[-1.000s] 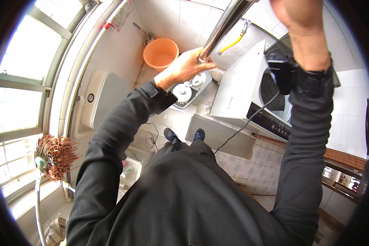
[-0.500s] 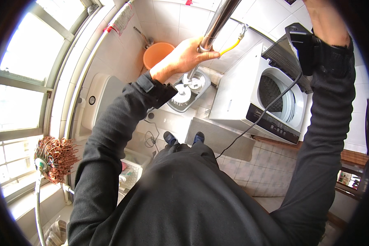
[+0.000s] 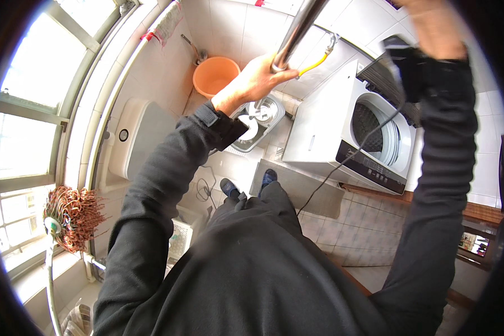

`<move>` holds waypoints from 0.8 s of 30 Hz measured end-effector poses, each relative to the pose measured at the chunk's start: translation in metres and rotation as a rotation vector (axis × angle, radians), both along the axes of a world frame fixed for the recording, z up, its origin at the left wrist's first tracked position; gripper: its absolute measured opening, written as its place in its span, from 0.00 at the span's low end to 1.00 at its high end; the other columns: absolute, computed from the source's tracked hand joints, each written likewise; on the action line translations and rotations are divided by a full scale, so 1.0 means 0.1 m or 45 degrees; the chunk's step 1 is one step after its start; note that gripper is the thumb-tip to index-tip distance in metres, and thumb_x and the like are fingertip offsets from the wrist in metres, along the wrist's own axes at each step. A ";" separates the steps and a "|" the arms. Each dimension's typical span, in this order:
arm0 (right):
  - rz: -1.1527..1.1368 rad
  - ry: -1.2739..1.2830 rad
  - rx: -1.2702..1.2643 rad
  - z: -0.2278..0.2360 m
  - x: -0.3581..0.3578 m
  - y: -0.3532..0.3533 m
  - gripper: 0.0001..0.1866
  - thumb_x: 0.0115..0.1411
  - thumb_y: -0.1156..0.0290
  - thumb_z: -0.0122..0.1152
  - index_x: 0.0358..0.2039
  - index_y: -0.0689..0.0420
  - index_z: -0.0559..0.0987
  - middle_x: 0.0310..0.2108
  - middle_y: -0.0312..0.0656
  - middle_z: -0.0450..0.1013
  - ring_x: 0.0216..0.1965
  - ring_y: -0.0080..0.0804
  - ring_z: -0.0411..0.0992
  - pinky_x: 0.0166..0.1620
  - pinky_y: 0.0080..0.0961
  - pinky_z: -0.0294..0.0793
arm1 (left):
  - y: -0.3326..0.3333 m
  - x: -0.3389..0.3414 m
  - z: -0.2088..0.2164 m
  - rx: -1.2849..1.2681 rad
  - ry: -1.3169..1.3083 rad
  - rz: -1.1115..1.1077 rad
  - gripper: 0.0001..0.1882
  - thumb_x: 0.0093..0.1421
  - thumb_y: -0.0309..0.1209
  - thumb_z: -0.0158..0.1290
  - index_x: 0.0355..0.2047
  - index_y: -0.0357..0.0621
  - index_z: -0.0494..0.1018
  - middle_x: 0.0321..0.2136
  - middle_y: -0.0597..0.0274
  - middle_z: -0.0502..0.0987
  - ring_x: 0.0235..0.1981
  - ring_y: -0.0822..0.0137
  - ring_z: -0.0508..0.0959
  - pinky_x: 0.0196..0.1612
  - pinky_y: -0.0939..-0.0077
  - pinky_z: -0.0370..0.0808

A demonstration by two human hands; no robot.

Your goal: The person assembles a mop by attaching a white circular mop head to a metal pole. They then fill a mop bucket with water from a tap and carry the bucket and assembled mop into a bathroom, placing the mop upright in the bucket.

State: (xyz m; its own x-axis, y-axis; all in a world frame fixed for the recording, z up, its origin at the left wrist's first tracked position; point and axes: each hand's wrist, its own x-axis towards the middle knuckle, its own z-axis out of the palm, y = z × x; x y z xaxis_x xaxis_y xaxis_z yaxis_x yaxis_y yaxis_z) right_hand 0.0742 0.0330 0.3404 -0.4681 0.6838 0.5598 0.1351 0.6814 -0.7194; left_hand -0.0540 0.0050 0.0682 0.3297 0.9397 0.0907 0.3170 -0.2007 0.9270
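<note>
My left hand (image 3: 259, 77) is closed round the steel mop handle (image 3: 298, 35), its thumb lying across the shaft. The shaft slants down from the top edge past my palm toward a grey spin-mop bucket (image 3: 261, 141) on the floor. In that bucket I see a metal wringer basket (image 3: 270, 112) and a white round disc (image 3: 245, 130). My right hand (image 3: 437, 25) is raised at the upper right, smeared by motion. Its fingers run out of the picture, so whatever they hold is hidden.
A white top-loading washing machine (image 3: 319, 120) stands open at the right. An orange tub (image 3: 215, 75) is in the far corner, near a yellow hose (image 3: 313, 64). A dark cable (image 3: 341, 168) crosses from my right wrist. A string mop head (image 3: 75, 218) is by the window.
My right hand has moved somewhat left and up, blurring. My left hand keeps its grip on the mop handle. My right foot has shifted slightly forward.
</note>
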 end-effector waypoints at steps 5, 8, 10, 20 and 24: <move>-0.002 -0.184 -0.393 -0.98 -0.22 -0.01 0.14 0.62 0.63 0.62 0.29 0.62 0.81 0.20 0.41 0.75 0.17 0.27 0.73 0.18 0.21 0.69 | 0.07 -0.04 -0.90 -0.356 0.134 0.019 0.21 0.61 0.45 0.58 0.41 0.38 0.76 0.33 0.59 0.77 0.38 0.66 0.75 0.45 0.70 0.72; 0.079 -0.140 -0.416 -1.00 -0.07 0.01 0.14 0.62 0.63 0.63 0.28 0.61 0.81 0.18 0.39 0.74 0.16 0.24 0.72 0.19 0.20 0.69 | 0.01 0.04 -1.10 -0.260 0.166 0.118 0.20 0.61 0.45 0.58 0.40 0.38 0.75 0.32 0.56 0.77 0.38 0.63 0.76 0.45 0.68 0.73; 0.135 -0.096 -0.397 -0.88 0.06 0.03 0.13 0.62 0.64 0.63 0.28 0.62 0.81 0.17 0.38 0.74 0.16 0.23 0.71 0.18 0.19 0.68 | -0.01 0.11 -1.08 -0.222 0.089 0.142 0.20 0.61 0.45 0.57 0.39 0.38 0.74 0.32 0.56 0.77 0.37 0.63 0.76 0.44 0.68 0.73; 0.199 -0.051 -0.416 -1.04 0.28 0.23 0.13 0.59 0.67 0.65 0.22 0.62 0.80 0.15 0.37 0.74 0.17 0.22 0.71 0.20 0.20 0.67 | 0.07 0.20 -1.15 -0.131 0.094 0.164 0.19 0.60 0.43 0.59 0.37 0.38 0.73 0.31 0.56 0.76 0.35 0.64 0.76 0.42 0.68 0.73; 0.255 -0.091 -0.222 -1.39 0.23 0.22 0.10 0.60 0.66 0.64 0.32 0.61 0.83 0.21 0.37 0.77 0.24 0.23 0.76 0.29 0.19 0.74 | 0.06 0.24 -1.46 -0.285 0.089 0.194 0.18 0.60 0.43 0.60 0.37 0.39 0.72 0.31 0.58 0.75 0.35 0.65 0.75 0.43 0.70 0.73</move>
